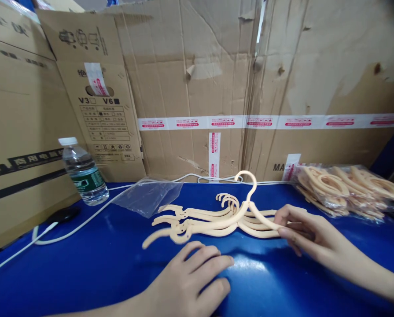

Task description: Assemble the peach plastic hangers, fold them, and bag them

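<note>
A beige folding hanger [259, 216] with its hook upright is pinched at its right arm between the thumb and fingers of my right hand [302, 233]. Behind and beneath it, several more beige hangers [213, 214] lie stacked on the blue table, their hooks pointing up and left. The left ends of the stack show hinged, curled pieces. My left hand [200, 275] rests over the table just in front of the hangers, fingers apart and slightly bent, holding nothing. A clear plastic bag [147, 197] lies flat behind the stack to the left.
Wrapped packs of beige hangers [345, 189] sit at the back right. A water bottle [84, 174] stands at the left, near a black device [63, 214] and a white cable [81, 226]. Cardboard boxes [190, 88] wall off the back and left of the blue table [111, 264].
</note>
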Available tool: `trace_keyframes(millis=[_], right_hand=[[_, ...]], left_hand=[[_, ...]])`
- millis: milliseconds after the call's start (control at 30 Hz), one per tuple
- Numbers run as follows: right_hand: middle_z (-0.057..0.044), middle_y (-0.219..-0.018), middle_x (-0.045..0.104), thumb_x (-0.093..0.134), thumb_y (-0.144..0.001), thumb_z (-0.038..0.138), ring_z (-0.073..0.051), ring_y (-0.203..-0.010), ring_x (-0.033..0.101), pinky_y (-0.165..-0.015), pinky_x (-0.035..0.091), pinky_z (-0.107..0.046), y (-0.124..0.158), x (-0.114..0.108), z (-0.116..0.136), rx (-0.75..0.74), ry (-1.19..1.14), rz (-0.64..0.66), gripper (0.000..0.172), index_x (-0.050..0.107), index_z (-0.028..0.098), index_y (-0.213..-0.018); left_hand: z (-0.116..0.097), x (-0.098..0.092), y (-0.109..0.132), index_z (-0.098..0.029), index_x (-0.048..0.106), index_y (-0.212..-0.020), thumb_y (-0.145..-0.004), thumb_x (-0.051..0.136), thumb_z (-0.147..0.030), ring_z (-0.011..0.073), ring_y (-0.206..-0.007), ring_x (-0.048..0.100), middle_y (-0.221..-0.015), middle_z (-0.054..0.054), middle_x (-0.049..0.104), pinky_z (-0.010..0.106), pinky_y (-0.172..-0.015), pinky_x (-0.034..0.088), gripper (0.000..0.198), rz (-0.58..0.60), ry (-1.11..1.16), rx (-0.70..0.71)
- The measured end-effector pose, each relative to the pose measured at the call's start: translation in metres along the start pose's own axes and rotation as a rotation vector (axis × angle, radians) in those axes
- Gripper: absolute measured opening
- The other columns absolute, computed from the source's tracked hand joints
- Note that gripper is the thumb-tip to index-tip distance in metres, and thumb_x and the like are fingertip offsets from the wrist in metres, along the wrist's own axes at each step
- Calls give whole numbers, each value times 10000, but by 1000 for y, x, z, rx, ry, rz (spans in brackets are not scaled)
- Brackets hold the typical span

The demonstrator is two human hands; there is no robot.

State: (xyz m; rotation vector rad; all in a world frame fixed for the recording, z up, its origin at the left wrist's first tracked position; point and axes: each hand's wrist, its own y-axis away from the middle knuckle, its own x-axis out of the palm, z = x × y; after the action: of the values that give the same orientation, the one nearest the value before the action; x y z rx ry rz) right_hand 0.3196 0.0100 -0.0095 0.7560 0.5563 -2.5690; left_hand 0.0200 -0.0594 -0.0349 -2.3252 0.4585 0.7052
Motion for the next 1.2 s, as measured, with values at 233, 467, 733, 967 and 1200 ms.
trace_keyframes(millis=[233, 467, 733, 967, 1200], right_hand=[[-18, -819, 585, 481, -950, 270, -188, -751, 556, -683, 442, -309, 1, -2, 4, -79, 413, 123, 137, 515, 213, -830], [-29, -852, 588, 503, -875, 136, -196, -778, 558, -681, 431, -298, -2, -4, 6, -125, 565, 155, 101, 521, 208, -807], [-29, -826, 595, 497, -893, 146, -179, -727, 565, -648, 438, -284, -4, 1, -4, -188, 569, 89, 93, 538, 206, -834], [-55, -857, 613, 427, -948, 158, -191, -760, 595, -680, 479, -306, -7, 6, -22, -304, 585, 25, 182, 587, 202, -874], [-109, -1118, 600, 442, -939, 159, -250, -1023, 589, -877, 507, -414, -6, 5, -15, -335, 664, 39, 303, 602, 234, -1186]], left_hand=[[21, -2, 2, -164, 635, -1076, -969, 426, -464, 299, -1058, 587, -1208, 129, 653, 402, -887, 426, 380, 64, -656, 416], [16, -6, 0, -196, 604, -1082, -952, 423, -472, 277, -1073, 570, -1215, 100, 641, 399, -895, 443, 354, 121, -712, 357], [18, -6, 2, -228, 603, -1139, -914, 457, -551, 314, -1126, 575, -1286, 106, 621, 459, -945, 461, 420, 154, -731, 269], [10, -15, -3, -232, 583, -1214, -886, 522, -523, 369, -1226, 522, -1384, 128, 550, 545, -977, 466, 443, 246, -706, 147], [4, -26, -11, -270, 535, -1277, -911, 523, -451, 363, -1336, 421, -1461, 113, 470, 592, -1019, 423, 409, 338, -663, -24]])
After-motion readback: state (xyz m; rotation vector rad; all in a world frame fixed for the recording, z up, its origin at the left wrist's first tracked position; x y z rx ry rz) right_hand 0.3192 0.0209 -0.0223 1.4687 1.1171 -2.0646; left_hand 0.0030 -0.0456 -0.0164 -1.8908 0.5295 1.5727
